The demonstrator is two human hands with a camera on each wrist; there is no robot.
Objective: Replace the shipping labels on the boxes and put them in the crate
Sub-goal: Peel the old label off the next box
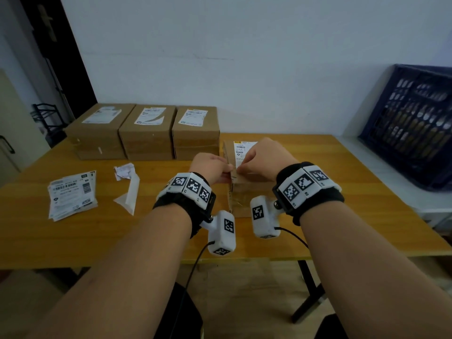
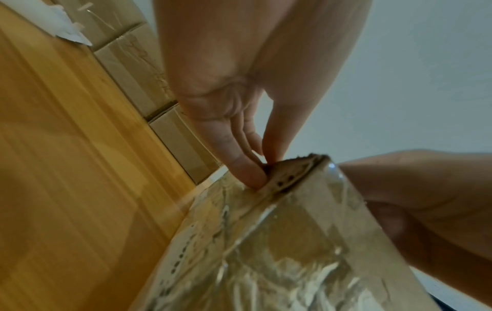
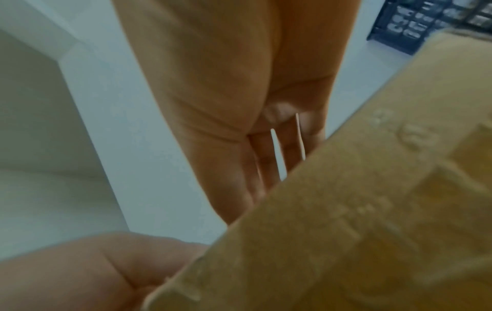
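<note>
Fingers [image 1: 233, 170] of our right hand [image 1: 263, 159] pinch the label [image 1: 241, 150] corner on the box [image 1: 241, 192] standing mid-surface [image 1: 342, 192], our left hand [image 1: 211, 167] gripping its near-left edge; risk noted: a hasty pull likely tears label or cardboard skin.

We see a bench [image 1: 342, 192] of smooth, lightly glossy wood. The nearest box [image 2: 293, 242] is matt brown cardboard under shiny, crinkled clear tape; its label [image 1: 242, 149] is white paper. The crate [image 1: 413, 123] looks like dark blue plastic.
</note>
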